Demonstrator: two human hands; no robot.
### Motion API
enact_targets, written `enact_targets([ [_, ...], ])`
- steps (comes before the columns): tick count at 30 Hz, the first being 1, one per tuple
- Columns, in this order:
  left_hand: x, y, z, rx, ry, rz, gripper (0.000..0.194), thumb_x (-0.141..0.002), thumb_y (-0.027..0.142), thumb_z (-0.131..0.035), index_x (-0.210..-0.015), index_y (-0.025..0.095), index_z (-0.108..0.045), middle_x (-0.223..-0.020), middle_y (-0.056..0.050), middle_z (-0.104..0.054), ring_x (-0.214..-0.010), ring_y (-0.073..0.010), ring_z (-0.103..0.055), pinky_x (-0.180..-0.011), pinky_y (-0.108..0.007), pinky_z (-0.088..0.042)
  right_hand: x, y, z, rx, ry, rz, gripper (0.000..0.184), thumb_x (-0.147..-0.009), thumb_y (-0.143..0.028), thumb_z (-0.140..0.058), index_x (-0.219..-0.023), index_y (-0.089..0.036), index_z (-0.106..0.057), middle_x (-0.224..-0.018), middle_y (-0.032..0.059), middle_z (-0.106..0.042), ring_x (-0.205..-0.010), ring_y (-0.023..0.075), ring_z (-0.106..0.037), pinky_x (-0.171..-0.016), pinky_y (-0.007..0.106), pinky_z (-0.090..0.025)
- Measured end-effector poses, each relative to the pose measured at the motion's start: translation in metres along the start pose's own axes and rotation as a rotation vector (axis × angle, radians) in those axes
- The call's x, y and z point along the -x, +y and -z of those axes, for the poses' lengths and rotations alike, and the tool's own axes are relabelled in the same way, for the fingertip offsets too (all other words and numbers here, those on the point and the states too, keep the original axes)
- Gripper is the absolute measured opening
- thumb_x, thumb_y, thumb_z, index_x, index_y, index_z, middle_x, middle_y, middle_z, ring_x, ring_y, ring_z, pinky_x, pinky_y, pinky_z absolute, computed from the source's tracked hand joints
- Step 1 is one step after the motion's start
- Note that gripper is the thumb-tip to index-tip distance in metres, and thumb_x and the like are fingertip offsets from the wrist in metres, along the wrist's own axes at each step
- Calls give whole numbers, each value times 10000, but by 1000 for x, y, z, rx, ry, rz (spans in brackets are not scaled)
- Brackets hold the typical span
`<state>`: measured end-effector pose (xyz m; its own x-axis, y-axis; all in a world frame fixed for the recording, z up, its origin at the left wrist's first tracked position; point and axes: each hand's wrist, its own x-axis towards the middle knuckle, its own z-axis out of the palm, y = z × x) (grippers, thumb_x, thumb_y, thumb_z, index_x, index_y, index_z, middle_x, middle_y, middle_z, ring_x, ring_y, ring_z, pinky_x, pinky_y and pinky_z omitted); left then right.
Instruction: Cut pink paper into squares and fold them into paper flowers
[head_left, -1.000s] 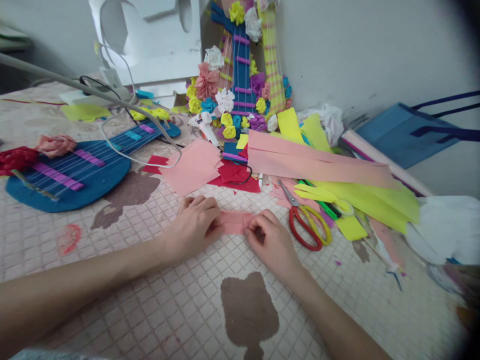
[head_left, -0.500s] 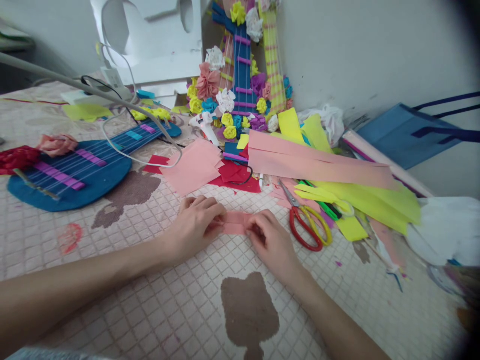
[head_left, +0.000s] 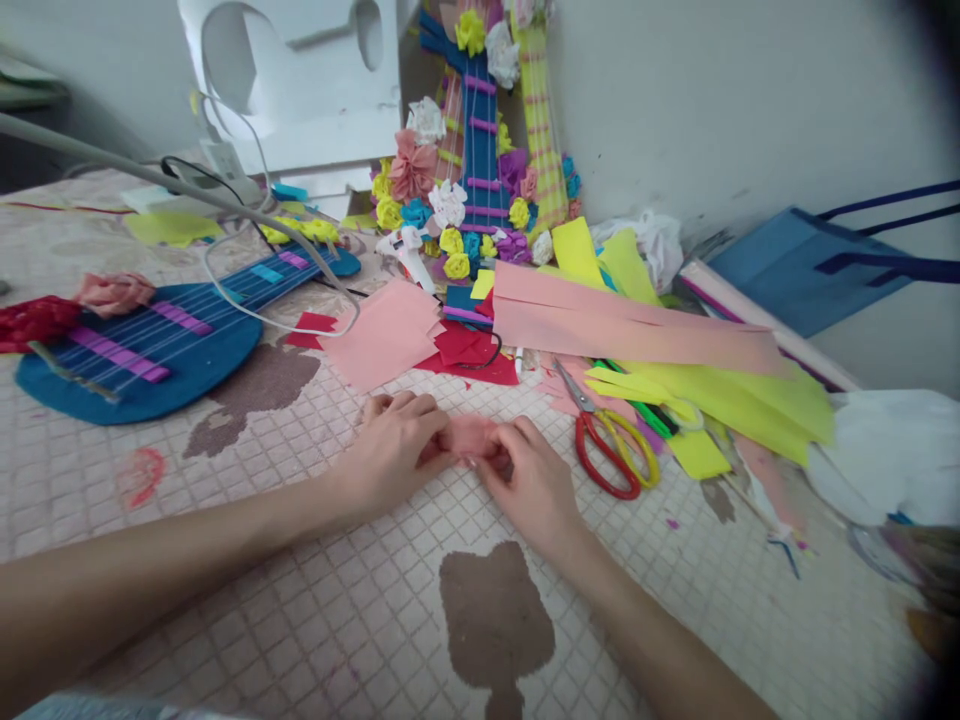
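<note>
A small piece of pink crepe paper [head_left: 471,436] is held between both hands, just above the patterned tablecloth. Its left end is pinched by my left hand [head_left: 399,440], fingers closed. On the other end the thumb and fingers of my right hand [head_left: 531,478] press together. The paper looks bunched and slightly blurred; the fingers hide its ends. Beyond my left hand lies a stack of pink paper squares [head_left: 384,335]. Scissors with red and yellow handles [head_left: 609,455] rest to the right of my right hand, blades pointing away.
A blue guitar-shaped craft [head_left: 142,350] lies at left, a white cable [head_left: 281,325] looping over it. Behind stand a white glue gun [head_left: 406,252] and guitar crafts with paper flowers [head_left: 480,140]. Pink strips [head_left: 637,325] and yellow paper [head_left: 757,405] lie right, near a blue bag [head_left: 802,265].
The pink paper, flat and stretched between the hands before, is now bunched into a rounder shape. My right hand has moved slightly left, closer to my left hand.
</note>
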<state>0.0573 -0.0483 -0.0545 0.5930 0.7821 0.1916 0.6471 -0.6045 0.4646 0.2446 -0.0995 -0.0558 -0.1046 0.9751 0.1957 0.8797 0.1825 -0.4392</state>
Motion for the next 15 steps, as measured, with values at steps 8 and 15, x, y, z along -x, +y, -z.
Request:
enact_targets([
  [8, 3, -2, 4, 123, 73, 42, 251, -757, 138, -563, -996, 203, -519, -1062, -53, -562, -1025, -230, -497, -829, -391, -349, 2, 10, 5, -177, 73, -22, 225, -788, -147, -543, -990, -217, -473, -969, 49, -517, -758, 164, -569, -607, 287, -471],
  [15, 3, -2, 8, 119, -28, 9, 150, -783, 138, -527, -867, 219, -622, -999, -22, -589, -971, -211, -516, -854, -394, -318, 4, 14, 13, -119, -88, 126, 180, -845, -187, -534, -1017, -239, -554, -1073, 59, -524, -896, 177, -590, -738, 316, -513],
])
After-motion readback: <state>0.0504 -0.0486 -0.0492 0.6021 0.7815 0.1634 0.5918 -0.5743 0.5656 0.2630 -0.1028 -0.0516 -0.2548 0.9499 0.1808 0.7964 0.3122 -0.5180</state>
